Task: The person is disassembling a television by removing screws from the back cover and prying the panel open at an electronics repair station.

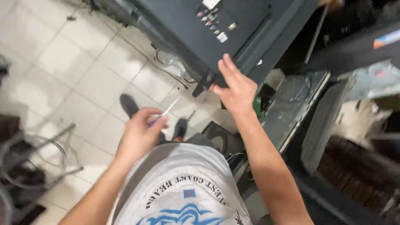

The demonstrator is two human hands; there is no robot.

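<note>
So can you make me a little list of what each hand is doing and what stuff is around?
left hand: holds a thin screwdriver with a blue handle, tip pointing up
right hand: flat on the edge of the big dark panel, fingers spread
panel: tilted, with small coloured sockets on its back
floor: pale tiles, thin cables lying on it
left side: metal stand

A large flat screen (200, 29) lies back side up at the top, its dark grey rear panel bearing a cluster of small stickers. A white rectangular label (222, 37) sits lowest, a silvery one (232, 26) just right of it, and another white label (210, 3) at the top edge (small coloured connector tags lie between).
</note>
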